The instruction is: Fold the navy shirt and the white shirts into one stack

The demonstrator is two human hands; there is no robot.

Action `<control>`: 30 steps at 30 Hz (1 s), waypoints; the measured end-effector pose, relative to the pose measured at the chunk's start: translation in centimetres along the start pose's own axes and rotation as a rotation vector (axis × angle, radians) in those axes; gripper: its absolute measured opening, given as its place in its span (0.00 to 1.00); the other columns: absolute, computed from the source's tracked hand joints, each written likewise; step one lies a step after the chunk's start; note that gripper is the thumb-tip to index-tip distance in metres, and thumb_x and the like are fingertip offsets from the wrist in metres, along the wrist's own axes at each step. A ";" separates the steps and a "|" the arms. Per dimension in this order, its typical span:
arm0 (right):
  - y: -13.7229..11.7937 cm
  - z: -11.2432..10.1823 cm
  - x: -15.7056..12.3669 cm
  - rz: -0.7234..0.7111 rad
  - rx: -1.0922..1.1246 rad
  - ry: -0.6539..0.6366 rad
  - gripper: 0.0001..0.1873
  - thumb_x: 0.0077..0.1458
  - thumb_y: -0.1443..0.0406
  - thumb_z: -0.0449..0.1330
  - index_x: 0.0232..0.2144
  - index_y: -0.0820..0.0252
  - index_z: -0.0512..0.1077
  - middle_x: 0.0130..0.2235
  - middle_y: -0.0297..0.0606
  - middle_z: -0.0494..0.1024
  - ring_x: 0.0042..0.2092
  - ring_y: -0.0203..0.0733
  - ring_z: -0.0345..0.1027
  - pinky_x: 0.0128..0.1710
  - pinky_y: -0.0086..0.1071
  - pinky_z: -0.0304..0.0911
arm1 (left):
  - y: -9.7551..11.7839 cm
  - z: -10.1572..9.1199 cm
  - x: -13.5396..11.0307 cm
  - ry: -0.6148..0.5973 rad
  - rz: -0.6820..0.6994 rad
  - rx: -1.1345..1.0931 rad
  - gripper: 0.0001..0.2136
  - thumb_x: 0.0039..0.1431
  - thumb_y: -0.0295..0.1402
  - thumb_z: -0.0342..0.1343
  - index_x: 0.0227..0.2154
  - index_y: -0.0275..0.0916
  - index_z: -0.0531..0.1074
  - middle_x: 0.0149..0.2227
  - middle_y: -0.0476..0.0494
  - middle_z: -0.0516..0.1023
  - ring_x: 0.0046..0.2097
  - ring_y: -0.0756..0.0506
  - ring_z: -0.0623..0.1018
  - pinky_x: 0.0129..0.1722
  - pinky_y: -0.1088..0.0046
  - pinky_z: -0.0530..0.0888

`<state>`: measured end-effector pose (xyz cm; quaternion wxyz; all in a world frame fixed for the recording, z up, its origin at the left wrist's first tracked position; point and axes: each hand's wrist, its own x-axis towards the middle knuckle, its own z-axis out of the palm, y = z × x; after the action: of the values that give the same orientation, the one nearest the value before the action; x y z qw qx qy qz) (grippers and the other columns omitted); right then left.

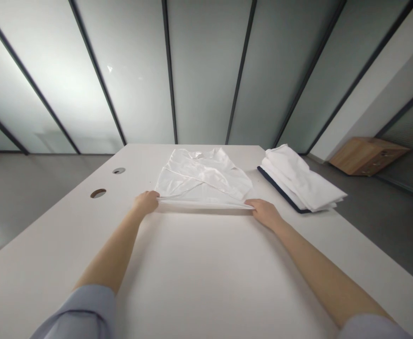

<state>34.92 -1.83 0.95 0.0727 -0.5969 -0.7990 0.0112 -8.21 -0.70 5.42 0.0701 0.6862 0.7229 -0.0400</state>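
A thin, shiny white garment (202, 174), which looks like a shirt with its sleeves folded across, lies on the white table (206, 273). My left hand (147, 202) is closed on the near left corner of its edge. At the near right corner, my right hand (263, 212) pinches the same edge. The edge between both hands is pulled straight and raised slightly off the tabletop, with a shadow under it. The fingertips are partly hidden by the cloth.
To the right, a stack of folded white cloth (298, 176) rests over a dark folded piece (280, 188) near the table's edge. Two round holes (98, 193) pierce the tabletop at left. Frosted glass panels (206, 70) stand behind. A wooden cabinet (365, 155) is at far right.
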 end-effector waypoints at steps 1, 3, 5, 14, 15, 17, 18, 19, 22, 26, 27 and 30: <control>0.4 -0.3 -0.6 0.015 0.014 0.021 0.28 0.49 0.75 0.48 0.50 0.60 0.75 0.54 0.41 0.74 0.55 0.49 0.67 0.55 0.39 0.62 | -0.6 -0.6 -0.1 -0.019 0.051 -0.009 0.15 0.50 0.22 0.46 0.35 0.41 0.76 0.41 0.42 0.79 0.46 0.41 0.77 0.44 0.69 0.71; 1.0 -1.0 -1.9 0.035 0.040 0.075 0.27 0.49 0.74 0.50 0.49 0.59 0.76 0.51 0.41 0.77 0.51 0.50 0.70 0.52 0.39 0.65 | -1.8 -1.8 -0.6 -0.055 0.174 -0.060 0.12 0.48 0.23 0.47 0.28 0.40 0.74 0.36 0.45 0.79 0.43 0.43 0.77 0.43 0.72 0.71; 1.4 -2.1 -3.2 0.021 0.084 0.125 0.25 0.48 0.72 0.51 0.47 0.58 0.77 0.47 0.42 0.78 0.49 0.51 0.72 0.50 0.41 0.67 | -2.7 -3.3 -1.6 -0.087 0.243 -0.154 0.09 0.47 0.26 0.47 0.26 0.40 0.73 0.32 0.48 0.78 0.39 0.44 0.76 0.40 0.74 0.70; 3.2 -13.9 -5.2 -0.002 0.370 0.350 0.11 0.49 0.54 0.55 0.27 0.52 0.72 0.27 0.42 0.74 0.28 0.44 0.68 0.25 0.36 0.63 | -6.6 -10.0 -4.7 0.014 0.278 -0.597 0.21 0.53 0.46 0.44 0.38 0.40 0.76 0.33 0.50 0.78 0.42 0.42 0.75 0.40 0.68 0.70; 3.1 -15.1 -4.2 -0.003 0.361 0.390 0.13 0.51 0.54 0.53 0.26 0.53 0.71 0.26 0.40 0.72 0.27 0.42 0.67 0.25 0.34 0.62 | -6.6 -10.5 -4.2 0.039 0.269 -0.652 0.23 0.56 0.44 0.40 0.42 0.37 0.75 0.33 0.49 0.78 0.42 0.43 0.75 0.41 0.67 0.70; 2.5 -16.7 -1.2 0.016 0.328 0.437 0.14 0.54 0.55 0.51 0.27 0.56 0.71 0.27 0.38 0.72 0.30 0.41 0.67 0.28 0.33 0.61 | -5.9 -11.3 -2.6 0.109 0.216 -0.696 0.24 0.60 0.38 0.36 0.47 0.32 0.73 0.33 0.48 0.78 0.43 0.44 0.75 0.43 0.66 0.69; 2.0 -16.9 0.8 0.040 0.307 0.454 0.15 0.56 0.56 0.50 0.28 0.57 0.71 0.28 0.37 0.73 0.31 0.41 0.68 0.30 0.33 0.62 | -5.4 -11.6 -1.5 0.149 0.166 -0.676 0.23 0.61 0.36 0.37 0.47 0.30 0.72 0.34 0.48 0.78 0.43 0.44 0.76 0.43 0.66 0.70; 1.5 -16.8 2.9 0.061 0.281 0.438 0.14 0.57 0.58 0.50 0.30 0.57 0.72 0.28 0.36 0.73 0.32 0.42 0.69 0.31 0.33 0.64 | -4.8 -11.8 -0.2 0.205 0.095 -0.628 0.21 0.61 0.35 0.39 0.45 0.30 0.73 0.35 0.46 0.79 0.44 0.43 0.76 0.43 0.67 0.71; -0.5 -14.5 8.8 0.193 0.198 0.502 0.15 0.60 0.63 0.50 0.46 0.57 0.70 0.43 0.39 0.76 0.44 0.46 0.69 0.43 0.39 0.65 | -2.3 -11.1 3.3 0.399 -0.090 -0.484 0.17 0.57 0.32 0.49 0.47 0.31 0.73 0.47 0.35 0.76 0.52 0.35 0.73 0.49 0.61 0.70; -4.0 -9.6 12.2 0.263 0.039 0.432 0.31 0.60 0.62 0.55 0.62 0.70 0.55 0.58 0.56 0.65 0.57 0.54 0.60 0.53 0.43 0.56 | 1.6 -7.2 5.1 0.619 -0.112 -0.305 0.25 0.59 0.34 0.53 0.59 0.32 0.61 0.62 0.29 0.61 0.61 0.31 0.62 0.57 0.53 0.64; -5.0 -8.3 12.0 0.221 0.019 0.385 0.31 0.61 0.61 0.54 0.62 0.70 0.56 0.59 0.56 0.65 0.57 0.54 0.59 0.54 0.43 0.56 | 2.6 -5.8 5.0 0.593 -0.078 -0.253 0.25 0.59 0.35 0.52 0.59 0.34 0.60 0.61 0.29 0.63 0.61 0.32 0.63 0.56 0.53 0.64; -7.9 -4.8 10.2 0.079 -0.005 0.225 0.24 0.62 0.58 0.52 0.58 0.63 0.64 0.58 0.50 0.67 0.57 0.52 0.60 0.56 0.42 0.54 | 5.2 -1.4 4.2 0.326 0.035 -0.125 0.24 0.60 0.42 0.50 0.56 0.36 0.65 0.57 0.30 0.68 0.60 0.32 0.65 0.55 0.53 0.66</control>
<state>25.22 5.33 7.52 0.1597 -0.6257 -0.7616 -0.0548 -3.32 3.91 6.39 -0.0050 0.6902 0.7138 0.1182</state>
